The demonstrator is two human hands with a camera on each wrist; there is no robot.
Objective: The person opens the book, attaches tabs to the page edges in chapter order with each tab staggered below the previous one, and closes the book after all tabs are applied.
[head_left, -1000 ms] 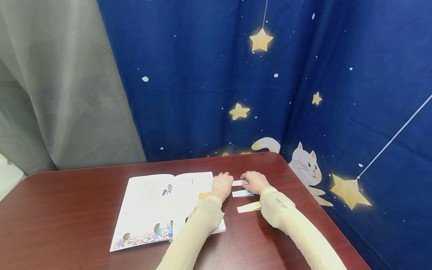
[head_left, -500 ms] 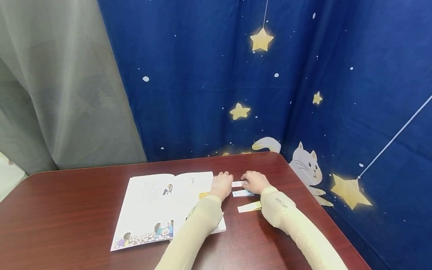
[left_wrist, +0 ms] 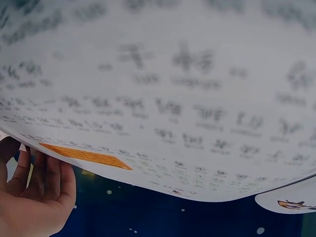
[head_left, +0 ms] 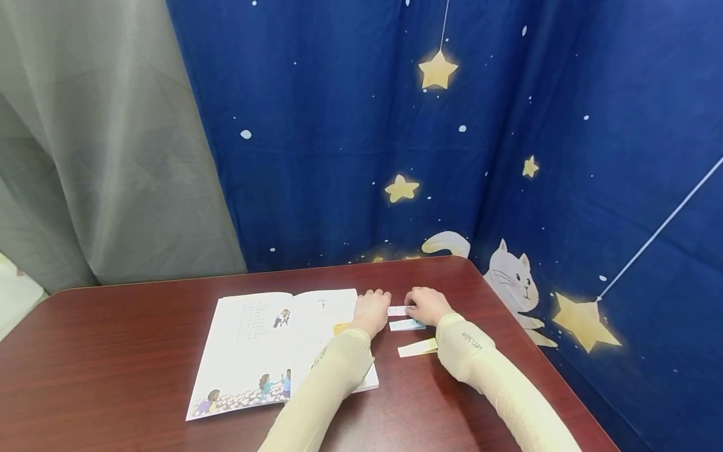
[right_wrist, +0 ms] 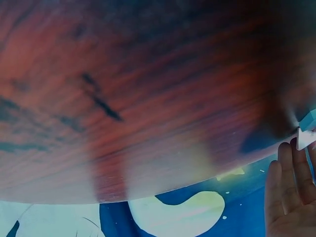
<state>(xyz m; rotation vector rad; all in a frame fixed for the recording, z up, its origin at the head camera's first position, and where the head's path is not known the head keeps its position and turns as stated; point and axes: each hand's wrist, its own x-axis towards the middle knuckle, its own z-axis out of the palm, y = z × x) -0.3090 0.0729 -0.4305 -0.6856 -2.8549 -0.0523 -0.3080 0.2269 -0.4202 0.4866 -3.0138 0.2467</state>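
Observation:
In the head view my left hand [head_left: 373, 311] lies over the right edge of an open book [head_left: 248, 351], fingers bent. Between the hands, flat on the table, is a narrow pale pink paper strip [head_left: 398, 311]; my right hand [head_left: 429, 306] pinches its right end. Its left end meets my left hand, and in the left wrist view a small white tip shows between thumb and index finger [left_wrist: 19, 177]. In the right wrist view a white piece of the strip [right_wrist: 306, 140] sits at the fingertips. The thumb there is hidden.
A light blue strip [head_left: 407, 324] and a yellow-ended white strip [head_left: 417, 348] lie nearer on the dark red table [head_left: 113, 351]. An orange strip [head_left: 341, 328] lies on the book's right page. The table's right edge and a star-patterned curtain [head_left: 339, 138] stand close by.
Both hands stay almost in place. The right hand's fingers shift very slightly to the right, and the view tilts a touch; book and strips lie as before.

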